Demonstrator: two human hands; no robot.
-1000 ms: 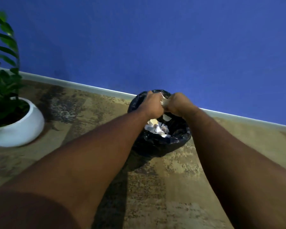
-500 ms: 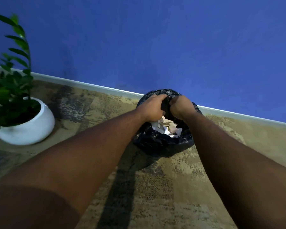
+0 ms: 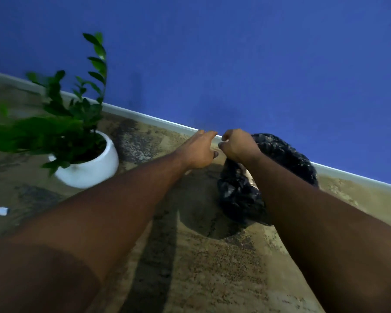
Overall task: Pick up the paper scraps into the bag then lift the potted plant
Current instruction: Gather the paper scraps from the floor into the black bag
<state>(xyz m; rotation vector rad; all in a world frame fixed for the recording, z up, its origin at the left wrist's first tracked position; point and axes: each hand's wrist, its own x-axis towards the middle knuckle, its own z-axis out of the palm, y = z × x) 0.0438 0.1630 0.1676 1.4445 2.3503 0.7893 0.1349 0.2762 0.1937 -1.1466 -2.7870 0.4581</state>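
Paper scrap (image 3: 0, 211), one white piece, lay on the floor (image 3: 212, 267) at far left, well apart from both hands and nearer the left arm than the right.

Potted plant (image 3: 86, 163): white rounded pot, upright, green leafy stems rising and leaning out to the left; stood on the floor near the white skirting (image 3: 145, 116) under the blue wall (image 3: 235, 53). Leaves were motion-blurred, so fine detail was not readable.

Left hand (image 3: 200, 150): fingers extended and loosely spread, holding nothing, raised above the floor between pot and bag. The pot lay to its left and slightly nearer the camera; this hand was clearly the closer of the two to it.

Right hand (image 3: 238, 145): fingers curled. It sat at the top edge of the bag, but whether this grip pinched the plastic or held nothing, I could not tell; the fingertips were turned away.

Black plastic bag (image 3: 239, 195): crumpled, sitting on the floor just beside the skirting, partly hidden by the right forearm. A small pale patch showed at its mouth, probably paper scraps (image 3: 250, 177) inside; quantity not visible.

Judgement: bagging looked nearly finished, with the stray piece at far left outstanding. The reach for either scrap or pot would run leftward, led by the left hand. The pot's wide round body would likely want both hands, one each side.
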